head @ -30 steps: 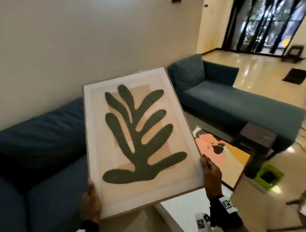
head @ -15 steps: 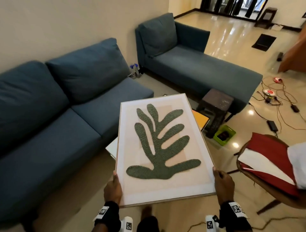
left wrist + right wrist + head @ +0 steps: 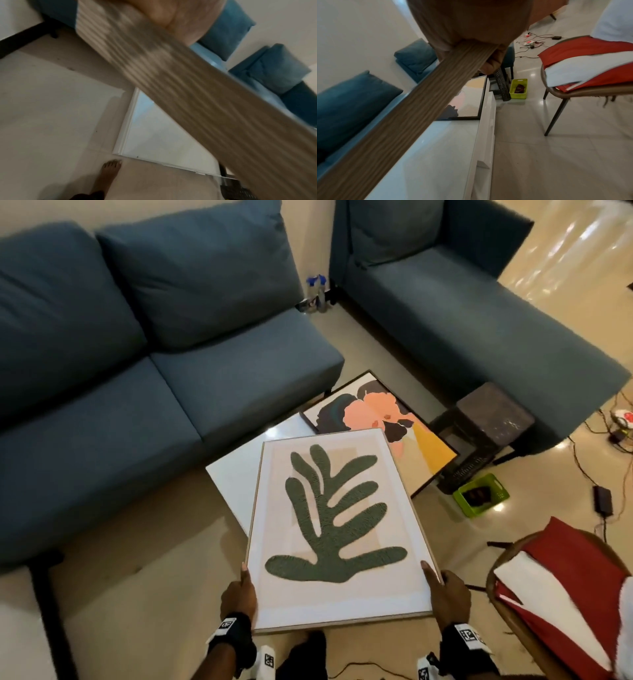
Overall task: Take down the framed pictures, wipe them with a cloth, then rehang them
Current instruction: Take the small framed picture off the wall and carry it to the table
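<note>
I hold a wood-framed picture of a green leaf shape [image 3: 334, 522] nearly flat above a low white table [image 3: 236, 470]. My left hand [image 3: 239, 594] grips the frame's lower left edge, thumb on top. My right hand [image 3: 443, 590] grips the lower right edge the same way. In the left wrist view the frame's wooden side [image 3: 171, 75] runs under my palm [image 3: 180, 16]; in the right wrist view the wooden side [image 3: 399, 119] leaves my fist [image 3: 471, 27]. A second, black-framed picture with a peach flower [image 3: 376, 422] lies on the far end of the table.
A blue sofa [image 3: 120, 337] stands left, a blue chaise [image 3: 462, 313] at the back right. A dark stool [image 3: 486, 426] and a green basket [image 3: 479, 496] sit beyond the table. A chair with red and white cloth [image 3: 565, 594] stands at right. Cables [image 3: 603, 508] lie on the floor.
I have turned away from the wall and lowered the leaf picture from upright toward flat over the white table. Both hands keep their grip on its lower edges.
</note>
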